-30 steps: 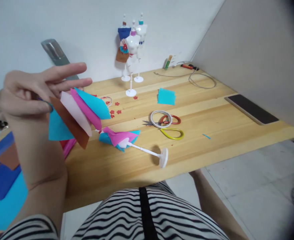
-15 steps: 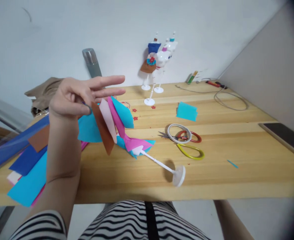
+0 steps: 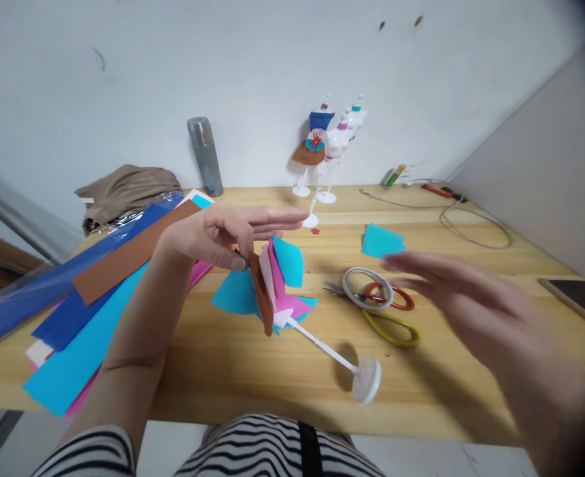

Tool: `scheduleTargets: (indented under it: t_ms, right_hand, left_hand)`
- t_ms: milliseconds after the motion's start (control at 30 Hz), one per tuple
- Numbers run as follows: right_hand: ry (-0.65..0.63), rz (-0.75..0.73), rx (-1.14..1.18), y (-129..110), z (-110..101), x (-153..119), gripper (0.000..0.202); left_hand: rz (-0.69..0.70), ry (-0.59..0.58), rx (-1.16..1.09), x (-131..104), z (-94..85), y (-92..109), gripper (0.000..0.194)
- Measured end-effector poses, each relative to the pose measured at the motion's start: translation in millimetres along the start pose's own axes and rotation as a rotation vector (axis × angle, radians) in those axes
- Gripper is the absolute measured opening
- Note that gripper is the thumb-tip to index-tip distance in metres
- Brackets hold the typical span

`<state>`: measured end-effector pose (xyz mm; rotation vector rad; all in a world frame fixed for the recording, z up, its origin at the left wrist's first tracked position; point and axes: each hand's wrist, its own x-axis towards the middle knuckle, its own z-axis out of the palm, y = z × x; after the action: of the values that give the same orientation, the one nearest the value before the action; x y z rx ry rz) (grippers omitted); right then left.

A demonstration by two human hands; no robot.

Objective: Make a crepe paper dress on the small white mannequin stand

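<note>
My left hand pinches, thumb against fingertips, at the layered paper dress of a small mannequin; its other fingers stretch out to the right. Brown, pale pink, magenta and cyan paper pieces fan out below these fingers. From the dress a white stem slants down to a round base, tipped on its side. My right hand, smeared by motion, reaches in from the right with its fingers stretched and nothing visible in them. Its fingertips are close to a tape roll lying over scissors.
Long coloured paper strips lie at the left, with brown cloth behind. A flask and several small mannequins stand by the wall. Cyan paper, a cable and a phone are on the right.
My right hand has come into view from the right. My left hand has moved right over the table with the paper pieces, which now bunch closer to the mannequin's stem. The view has shifted.
</note>
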<state>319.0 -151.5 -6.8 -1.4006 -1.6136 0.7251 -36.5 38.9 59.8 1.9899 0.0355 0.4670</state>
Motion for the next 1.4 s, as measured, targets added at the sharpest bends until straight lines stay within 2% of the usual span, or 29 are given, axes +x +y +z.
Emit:
scheduleTargets:
  t_ms: [33, 100, 167, 233, 400, 533, 600, 800, 967, 1067, 1200, 1300, 1400]
  right_hand:
    - [-0.163, -0.027, 0.134, -5.4, 17.1, 22.9, 0.049]
    - [-0.389, -0.058, 0.288, -17.8, 49.1, 66.5, 0.062]
    - [-0.515, -0.108, 0.403, -28.4, 74.0, 100.6, 0.058]
    - [-0.628, -0.198, 0.55, -33.0, 90.7, 122.4, 0.052]
    - [-0.794, -0.239, 0.835, -23.8, 111.4, 139.4, 0.046]
    - [-0.869, -0.193, 0.918, -18.6, 120.1, 139.0, 0.046]
    - [-0.889, -0.15, 0.901, -17.3, 122.9, 137.7, 0.046]
    - [-0.943, -0.081, 0.771, -11.3, 130.3, 131.6, 0.033]
    - [-0.817, -0.03, 0.834, -9.0, 136.0, 127.1, 0.038]
    - [-0.744, 0.02, 0.84, -10.6, 134.7, 125.3, 0.04]
    - [-0.612, 0.032, 0.768, -15.9, 126.2, 123.3, 0.036]
    - [-0.552, 0.05, 0.711, -21.1, 117.5, 121.4, 0.033]
    - [-0.554, 0.056, 0.659, -29.2, 108.2, 116.9, 0.03]
  left_hand:
    - [0.007, -0.002, 0.022, 0.1, 2.0, 1.4, 0.025]
    - [-0.005, 0.016, 0.051, 0.6, 5.6, 6.1, 0.028]
    - [-0.036, 0.019, 0.065, 2.3, 8.3, 11.8, 0.027]
    - [-0.066, 0.005, 0.079, 4.6, 9.8, 16.4, 0.021]
    - [-0.16, 0.037, 0.095, 9.8, 10.8, 20.5, 0.02]
    - [-0.223, 0.088, 0.128, 11.2, 14.6, 23.3, 0.027]
    - [-0.224, 0.109, 0.147, 9.9, 17.0, 24.5, 0.028]
    - [-0.224, 0.068, 0.143, 0.5, 21.3, 22.7, 0.015]
    - [-0.265, 0.094, 0.152, -6.2, 22.6, 17.7, 0.018]
    - [-0.263, 0.112, 0.162, -10.2, 24.2, 14.4, 0.013]
    - [-0.294, 0.235, 0.229, -15.2, 32.6, 16.1, 0.013]
    - [-0.408, 0.361, 0.295, -18.1, 44.5, 21.2, 0.017]
    - [-0.529, 0.511, 0.26, -19.8, 59.4, 25.1, 0.023]
